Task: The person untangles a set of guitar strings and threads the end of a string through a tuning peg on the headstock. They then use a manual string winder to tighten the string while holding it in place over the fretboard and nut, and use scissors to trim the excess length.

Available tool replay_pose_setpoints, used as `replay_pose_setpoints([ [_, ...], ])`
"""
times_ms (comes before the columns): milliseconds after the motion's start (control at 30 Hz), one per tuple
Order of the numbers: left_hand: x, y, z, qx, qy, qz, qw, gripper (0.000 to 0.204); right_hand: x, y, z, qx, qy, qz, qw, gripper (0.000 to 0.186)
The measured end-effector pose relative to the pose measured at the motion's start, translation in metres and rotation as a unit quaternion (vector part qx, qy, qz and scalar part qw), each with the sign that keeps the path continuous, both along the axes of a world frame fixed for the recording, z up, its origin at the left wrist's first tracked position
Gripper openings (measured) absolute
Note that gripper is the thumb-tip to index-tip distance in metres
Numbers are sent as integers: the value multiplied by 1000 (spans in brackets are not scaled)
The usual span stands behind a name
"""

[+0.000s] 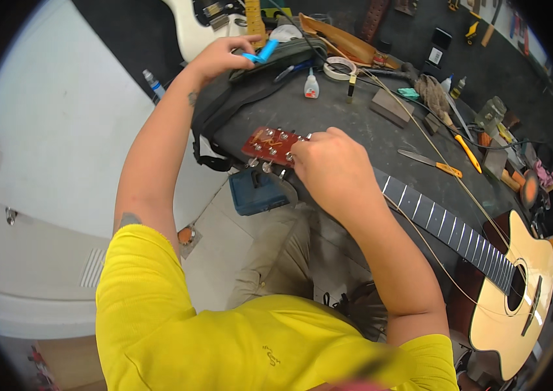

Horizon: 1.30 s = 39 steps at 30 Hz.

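An acoustic guitar (488, 319) with a pale top lies across the bench, its neck reaching left to a red-brown headstock (269, 144) with several tuning pegs. My right hand (330, 166) is closed at the nut end of the headstock, fingertips pinched together. What it pinches is hidden. Loose strings (429, 251) bow away from the neck toward the bridge, and others arch over the bench. Off to the upper left, beyond the headstock, my left hand (224, 57) grips a blue crank-shaped string winder (265, 52) above a black bag.
Behind the headstock are a glue bottle (311, 86), a tape roll (340, 68) and a dark block (392, 107). A knife-like tool (429, 163) with a yellow handle lies above the neck. A white electric guitar (188, 29) is at upper left, a blue case (257, 192) below the bench edge.
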<state>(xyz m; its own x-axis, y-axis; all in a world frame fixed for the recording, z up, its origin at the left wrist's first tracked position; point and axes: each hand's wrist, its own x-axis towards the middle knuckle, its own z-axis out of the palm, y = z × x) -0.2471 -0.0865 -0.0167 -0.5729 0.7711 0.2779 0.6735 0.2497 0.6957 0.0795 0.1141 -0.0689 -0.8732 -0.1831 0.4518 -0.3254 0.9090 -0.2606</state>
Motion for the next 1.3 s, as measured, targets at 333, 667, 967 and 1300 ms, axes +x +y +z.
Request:
replay_pose_setpoints([
  [333,294,-117,-106,254,-442,169,844,44,-2,-4,-2,29,9,-19,999,13],
  [667,424,-100,-133,104,-631,15,768,27,1,-10,-1,3,9,-20,1000,17],
  [967,298,-42,-121,39,47,259,964,21,-4,-7,-2,12,32,-24,999,17],
  [1300,316,-14,-109,121,49,250,959,31,-3,-9,-6,19,28,-29,999,17],
])
